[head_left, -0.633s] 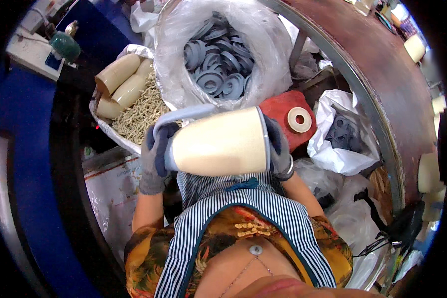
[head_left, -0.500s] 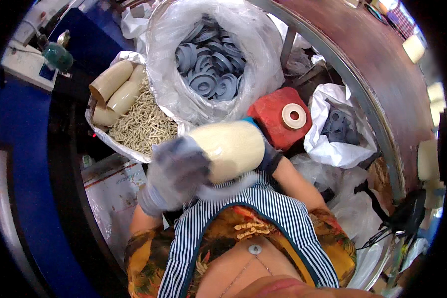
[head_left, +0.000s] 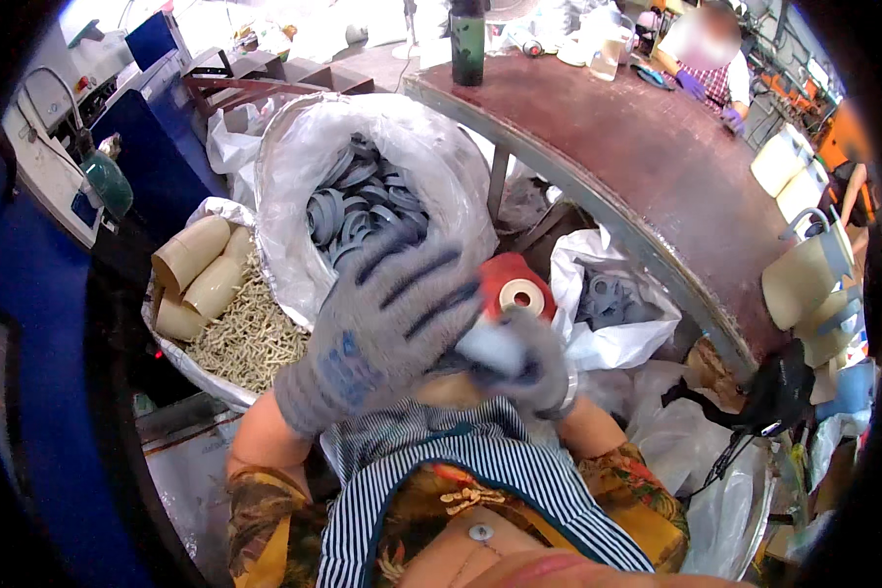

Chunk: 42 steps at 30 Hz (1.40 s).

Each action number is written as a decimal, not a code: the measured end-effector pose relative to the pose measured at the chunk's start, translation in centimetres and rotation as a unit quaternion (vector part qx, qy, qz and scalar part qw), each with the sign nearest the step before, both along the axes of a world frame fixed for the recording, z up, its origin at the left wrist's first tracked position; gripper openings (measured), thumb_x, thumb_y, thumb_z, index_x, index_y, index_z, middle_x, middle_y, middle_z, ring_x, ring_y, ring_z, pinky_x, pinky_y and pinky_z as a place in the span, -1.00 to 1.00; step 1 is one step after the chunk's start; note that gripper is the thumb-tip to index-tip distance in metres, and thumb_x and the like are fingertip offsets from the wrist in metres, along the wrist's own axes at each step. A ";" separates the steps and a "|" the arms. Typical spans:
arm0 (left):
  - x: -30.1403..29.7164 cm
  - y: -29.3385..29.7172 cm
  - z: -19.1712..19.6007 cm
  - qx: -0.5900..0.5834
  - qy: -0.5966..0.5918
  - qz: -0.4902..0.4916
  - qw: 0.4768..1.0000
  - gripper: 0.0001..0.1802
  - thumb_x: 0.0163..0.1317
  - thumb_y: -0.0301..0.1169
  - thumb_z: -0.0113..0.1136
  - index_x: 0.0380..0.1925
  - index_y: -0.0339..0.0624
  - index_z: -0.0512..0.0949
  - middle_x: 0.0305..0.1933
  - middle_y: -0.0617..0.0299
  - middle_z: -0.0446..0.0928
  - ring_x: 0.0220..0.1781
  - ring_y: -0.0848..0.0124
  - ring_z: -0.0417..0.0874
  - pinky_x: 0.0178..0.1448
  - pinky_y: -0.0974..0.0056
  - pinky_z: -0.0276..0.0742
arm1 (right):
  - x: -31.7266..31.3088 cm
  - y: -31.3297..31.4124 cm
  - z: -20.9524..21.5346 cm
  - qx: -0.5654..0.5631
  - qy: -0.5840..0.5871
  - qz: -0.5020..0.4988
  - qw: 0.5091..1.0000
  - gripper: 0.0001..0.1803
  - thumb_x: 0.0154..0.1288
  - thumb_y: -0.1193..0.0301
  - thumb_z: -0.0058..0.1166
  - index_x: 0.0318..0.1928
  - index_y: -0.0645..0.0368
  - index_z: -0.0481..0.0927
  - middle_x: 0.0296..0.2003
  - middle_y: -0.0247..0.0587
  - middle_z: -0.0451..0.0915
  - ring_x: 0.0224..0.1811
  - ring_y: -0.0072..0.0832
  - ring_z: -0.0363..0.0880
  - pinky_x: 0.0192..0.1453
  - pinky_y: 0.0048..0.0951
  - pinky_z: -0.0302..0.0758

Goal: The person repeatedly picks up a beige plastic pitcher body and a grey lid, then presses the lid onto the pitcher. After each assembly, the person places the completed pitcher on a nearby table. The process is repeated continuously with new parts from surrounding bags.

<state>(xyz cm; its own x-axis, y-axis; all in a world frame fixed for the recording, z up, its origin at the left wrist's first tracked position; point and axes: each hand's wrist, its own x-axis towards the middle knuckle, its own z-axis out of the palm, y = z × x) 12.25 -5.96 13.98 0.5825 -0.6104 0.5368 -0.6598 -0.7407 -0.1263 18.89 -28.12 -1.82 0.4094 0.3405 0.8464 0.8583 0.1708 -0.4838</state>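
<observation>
My left hand (head_left: 382, 318), in a grey glove, is raised with its fingers stretched out and apart, between me and a bag of grey plastic rings (head_left: 363, 201). My right hand (head_left: 531, 367), gloved too and smeared by motion, is curled at a pale bluish-white thing (head_left: 492, 345) whose kind is too blurred to tell. Below the hands, on my striped apron (head_left: 412, 423), shows a bit of a cream-coloured body (head_left: 455, 390), mostly hidden. Just beyond my right hand sits a red block with a cream ring (head_left: 521, 297) on it.
Left, a sack holds cream cylinders (head_left: 216, 284) and many small beige pieces (head_left: 245, 333). Right of the red block stands a white bag (head_left: 622, 343) with grey parts. A brown table (head_left: 598, 127) curves behind, carrying cream jugs (head_left: 804, 274) and a dark bottle (head_left: 467, 44). A co-worker (head_left: 706, 59) is at its far side.
The view has tilted up, showing more of the table. The cream body has dropped from between my hands to low at the apron, mostly hidden. My left hand has left it and spread.
</observation>
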 end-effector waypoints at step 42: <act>6.0 12.6 -22.7 -0.552 0.254 0.198 0.769 -0.64 0.33 -0.52 0.10 0.11 -0.39 0.51 0.01 -0.01 0.62 0.08 0.24 0.64 0.18 0.22 0.53 | 53.4 10.5 7.0 -0.073 0.231 -0.281 0.929 0.27 -0.04 0.05 0.52 0.47 0.39 -0.03 0.35 0.25 0.30 0.38 -0.11 0.35 0.44 -0.20 0.29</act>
